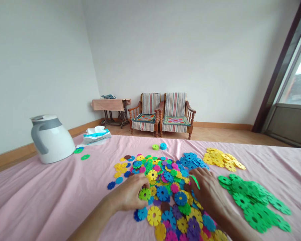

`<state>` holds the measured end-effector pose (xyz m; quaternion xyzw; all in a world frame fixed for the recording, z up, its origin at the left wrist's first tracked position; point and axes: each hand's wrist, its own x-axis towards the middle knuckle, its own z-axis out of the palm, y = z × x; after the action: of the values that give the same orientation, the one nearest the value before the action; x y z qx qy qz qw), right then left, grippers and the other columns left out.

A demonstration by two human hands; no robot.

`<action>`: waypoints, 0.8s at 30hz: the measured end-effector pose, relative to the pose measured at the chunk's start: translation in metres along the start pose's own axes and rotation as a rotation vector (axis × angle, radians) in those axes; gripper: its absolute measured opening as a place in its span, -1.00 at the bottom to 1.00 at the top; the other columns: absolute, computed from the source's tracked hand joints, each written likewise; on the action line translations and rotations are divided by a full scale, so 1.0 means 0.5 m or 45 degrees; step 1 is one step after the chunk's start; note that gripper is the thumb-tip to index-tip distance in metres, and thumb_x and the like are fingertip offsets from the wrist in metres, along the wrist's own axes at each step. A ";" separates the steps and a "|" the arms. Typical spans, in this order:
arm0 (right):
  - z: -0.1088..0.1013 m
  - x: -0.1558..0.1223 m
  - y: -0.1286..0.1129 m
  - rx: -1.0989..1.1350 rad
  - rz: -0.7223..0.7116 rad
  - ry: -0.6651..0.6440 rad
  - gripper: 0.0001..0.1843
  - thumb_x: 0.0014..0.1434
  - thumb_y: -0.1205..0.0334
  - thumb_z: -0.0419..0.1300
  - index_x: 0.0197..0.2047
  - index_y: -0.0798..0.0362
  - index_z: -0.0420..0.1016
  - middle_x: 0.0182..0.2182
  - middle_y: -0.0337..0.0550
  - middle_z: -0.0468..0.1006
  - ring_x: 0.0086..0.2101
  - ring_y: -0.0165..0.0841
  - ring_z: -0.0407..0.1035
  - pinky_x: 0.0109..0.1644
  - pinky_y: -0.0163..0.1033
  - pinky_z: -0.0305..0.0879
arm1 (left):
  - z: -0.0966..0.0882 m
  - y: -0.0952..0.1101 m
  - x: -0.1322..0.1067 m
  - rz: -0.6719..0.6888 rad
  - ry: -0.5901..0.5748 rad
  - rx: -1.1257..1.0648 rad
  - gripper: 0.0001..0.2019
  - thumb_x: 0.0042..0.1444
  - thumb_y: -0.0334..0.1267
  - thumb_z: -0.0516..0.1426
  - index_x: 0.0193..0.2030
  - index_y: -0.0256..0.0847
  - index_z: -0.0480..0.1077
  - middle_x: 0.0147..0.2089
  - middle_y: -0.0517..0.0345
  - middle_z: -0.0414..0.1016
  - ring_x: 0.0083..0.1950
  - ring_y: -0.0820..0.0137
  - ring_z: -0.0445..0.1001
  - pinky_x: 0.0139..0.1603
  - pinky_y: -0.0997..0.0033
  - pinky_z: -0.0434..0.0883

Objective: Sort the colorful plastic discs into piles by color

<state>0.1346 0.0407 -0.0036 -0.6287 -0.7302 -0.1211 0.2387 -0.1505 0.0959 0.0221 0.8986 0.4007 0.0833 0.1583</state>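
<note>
A heap of colourful notched plastic discs [162, 193], each with a centre hole, spreads over the pink cloth between my hands. At its left side my left hand [131, 191] is curled, thumb and fingers around the edges of a lime-green disc [144, 194]. My right hand [206, 187] is at the heap's right side, back upward, with a green disc [195, 181] seen almost edge-on at its fingers; its fingertips are partly hidden. Just beyond it lies a blue disc pile [192, 161]. To its right are a yellow disc pile [222, 158] and a green disc pile [257, 202].
On the cloth [52, 197] at left stand a white-grey jug [56, 140] and a tissue box [97, 135]. Two loose green discs [85, 157] lie near the jug. Lime and blue discs [163, 146] sit beyond the heap. Two wooden armchairs [175, 115] stand by the wall.
</note>
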 end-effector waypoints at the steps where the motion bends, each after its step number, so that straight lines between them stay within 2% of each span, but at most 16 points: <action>1: 0.008 -0.003 -0.018 0.071 -0.028 0.006 -0.77 0.27 0.29 -0.04 -0.26 0.03 0.44 -0.32 -0.07 0.51 -0.25 -0.20 0.36 -0.19 -0.12 0.19 | 0.000 0.001 0.000 -0.002 0.013 0.009 -0.73 -0.20 -0.27 0.27 -0.29 -0.17 0.40 -0.29 0.19 0.35 -0.27 0.32 0.34 -0.27 0.44 0.23; 5: 0.029 -0.013 -0.067 0.264 -0.060 -0.007 -0.80 0.30 0.28 -0.03 -0.26 0.03 0.41 -0.27 -0.07 0.49 -0.22 -0.20 0.34 -0.13 -0.09 0.23 | -0.009 0.005 0.008 0.018 0.156 -0.049 -0.72 -0.20 -0.30 0.25 -0.25 -0.17 0.43 -0.27 0.17 0.40 -0.25 0.32 0.38 -0.22 0.41 0.28; 10: 0.047 -0.017 -0.081 0.339 -0.007 -0.055 -0.79 0.32 0.28 -0.04 -0.23 0.02 0.41 -0.29 -0.09 0.48 -0.24 -0.22 0.34 -0.15 -0.08 0.25 | -0.042 -0.011 0.059 0.054 0.327 -0.216 -0.75 -0.16 -0.30 0.25 -0.26 -0.21 0.45 -0.27 0.16 0.44 -0.30 0.38 0.42 -0.30 0.47 0.35; 15: 0.059 -0.018 -0.079 0.311 0.003 -0.094 -0.79 0.30 0.30 -0.03 -0.30 0.01 0.40 -0.33 -0.12 0.48 -0.28 -0.22 0.35 -0.16 -0.09 0.25 | -0.067 -0.063 0.175 -0.028 0.406 -0.203 -0.76 -0.10 -0.36 0.24 -0.22 -0.27 0.43 -0.26 0.14 0.47 -0.29 0.40 0.44 -0.30 0.48 0.41; 18: 0.068 -0.018 -0.075 0.295 -0.014 -0.095 -0.79 0.29 0.30 -0.02 -0.31 0.00 0.40 -0.32 -0.11 0.48 -0.28 -0.21 0.36 -0.17 -0.09 0.25 | -0.067 -0.095 0.257 -0.090 0.430 -0.146 -0.77 -0.03 -0.42 0.24 -0.18 -0.30 0.43 -0.23 0.11 0.49 -0.23 0.39 0.46 -0.20 0.43 0.44; 21: 0.080 -0.018 -0.066 0.286 -0.068 -0.085 -0.80 0.29 0.29 -0.03 -0.29 -0.01 0.40 -0.31 -0.12 0.49 -0.28 -0.21 0.37 -0.19 -0.10 0.27 | -0.057 -0.120 0.329 -0.141 0.403 -0.062 -0.81 0.16 -0.29 0.19 -0.12 -0.31 0.41 -0.13 0.07 0.47 -0.14 0.32 0.47 -0.12 0.24 0.45; 24: 0.095 -0.016 -0.055 0.260 -0.134 -0.039 -0.82 0.28 0.31 -0.01 -0.29 -0.02 0.40 -0.30 -0.13 0.50 -0.28 -0.23 0.38 -0.20 -0.13 0.28 | -0.046 -0.136 0.383 -0.198 0.344 0.020 -0.76 0.26 -0.20 0.12 -0.01 -0.28 0.38 0.00 0.03 0.43 -0.06 0.27 0.46 -0.07 0.14 0.45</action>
<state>0.0993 0.0518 -0.0450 -0.5635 -0.7744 -0.0486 0.2836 -0.0768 0.2867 0.0239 0.8467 0.4873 0.1880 0.1018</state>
